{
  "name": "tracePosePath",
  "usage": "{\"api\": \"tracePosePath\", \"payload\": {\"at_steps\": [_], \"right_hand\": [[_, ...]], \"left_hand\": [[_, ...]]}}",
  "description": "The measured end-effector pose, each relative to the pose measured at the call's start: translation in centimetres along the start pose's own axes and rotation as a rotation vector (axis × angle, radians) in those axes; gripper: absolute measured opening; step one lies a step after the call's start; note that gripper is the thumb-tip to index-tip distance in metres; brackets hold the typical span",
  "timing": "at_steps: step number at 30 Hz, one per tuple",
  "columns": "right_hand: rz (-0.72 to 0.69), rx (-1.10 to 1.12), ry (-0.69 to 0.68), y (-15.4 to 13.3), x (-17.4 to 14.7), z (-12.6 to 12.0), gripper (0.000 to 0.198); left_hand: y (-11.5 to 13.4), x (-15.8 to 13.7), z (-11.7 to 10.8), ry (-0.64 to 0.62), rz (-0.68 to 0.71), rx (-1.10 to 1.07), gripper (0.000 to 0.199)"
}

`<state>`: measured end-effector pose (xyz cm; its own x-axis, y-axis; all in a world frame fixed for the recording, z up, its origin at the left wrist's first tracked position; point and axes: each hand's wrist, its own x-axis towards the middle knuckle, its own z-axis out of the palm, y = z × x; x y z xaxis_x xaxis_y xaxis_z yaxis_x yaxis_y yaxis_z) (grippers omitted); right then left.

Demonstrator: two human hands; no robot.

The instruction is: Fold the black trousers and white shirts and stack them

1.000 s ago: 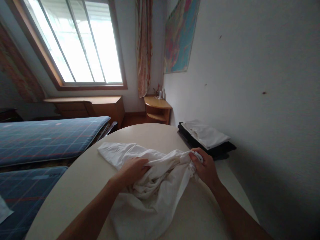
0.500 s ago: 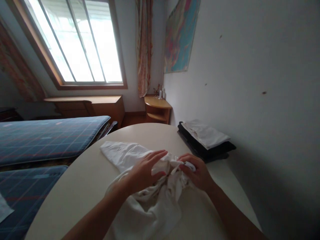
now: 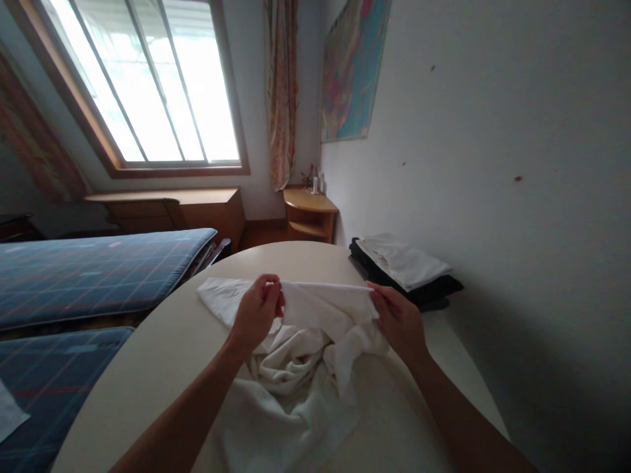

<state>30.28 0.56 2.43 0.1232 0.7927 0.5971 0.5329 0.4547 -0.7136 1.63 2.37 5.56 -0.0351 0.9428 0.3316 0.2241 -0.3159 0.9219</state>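
Note:
A crumpled white garment (image 3: 296, 414) lies on the round cream table (image 3: 142, 381), bunched in folds towards me. My left hand (image 3: 257, 312) pinches its far edge on the left. At the other end of that edge, my right hand (image 3: 397, 318) also pinches the cloth. Between the two hands the edge is pulled into a nearly straight line, slightly raised. A flat white flap of the cloth reaches out to the left, past my left hand. Which kind of garment this is cannot be made out.
Folded clothes (image 3: 407, 269), white on top of black, sit at the table's right edge by the wall. Left of the table are beds with blue checked mattresses (image 3: 98, 269). Beyond stand a wooden desk (image 3: 207, 197) and a corner shelf (image 3: 310, 203).
My left hand, spread over the cloth before, has moved left and closed on its edge. My right hand has shifted slightly, and the edge between them is now stretched straight.

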Motion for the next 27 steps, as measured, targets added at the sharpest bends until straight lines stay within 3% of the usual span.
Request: {"api": "tracePosePath", "payload": {"at_steps": [3, 5, 9, 11, 14, 18, 21, 24, 27], "right_hand": [[-0.001, -0.054, 0.083, 0.5, 0.2, -0.2, 0.032], [-0.050, -0.100, 0.068, 0.5, 0.2, -0.3, 0.029], [-0.210, -0.139, -0.197, 0.2, -0.4, 0.3, 0.025], [-0.228, -0.150, -0.330, 0.2, -0.7, 0.8, 0.036], [-0.113, -0.163, -0.430, 0.5, -1.1, 1.6, 0.056], [0.045, -0.088, -0.495, 0.7, -1.2, 2.1, 0.039], [0.100, 0.013, -0.418, 0.5, -1.1, 2.2, 0.033], [0.121, 0.092, -0.337, 0.0, -1.2, 2.3, 0.035], [0.123, 0.126, -0.308, -0.3, -1.4, 2.1, 0.035]], "left_hand": [[-0.5, 1.2, -1.2, 0.123, -0.041, -0.106, 0.034], [-1.0, 1.7, -1.9, 0.190, -0.066, -0.096, 0.035], [-2.0, 2.2, -2.6, 0.327, -0.103, -0.031, 0.033], [-2.4, 2.3, -2.6, 0.333, -0.137, -0.087, 0.036], [-2.8, 2.4, -2.5, 0.236, -0.180, -0.153, 0.056], [-3.5, 1.6, -1.9, 0.067, -0.046, 0.177, 0.082], [-3.6, 0.1, -0.9, -0.038, 0.077, 0.554, 0.088], [-3.0, -1.5, 0.3, -0.256, 0.132, 0.775, 0.098], [-1.8, -2.4, 1.3, -0.424, 0.185, 0.818, 0.079]]}}
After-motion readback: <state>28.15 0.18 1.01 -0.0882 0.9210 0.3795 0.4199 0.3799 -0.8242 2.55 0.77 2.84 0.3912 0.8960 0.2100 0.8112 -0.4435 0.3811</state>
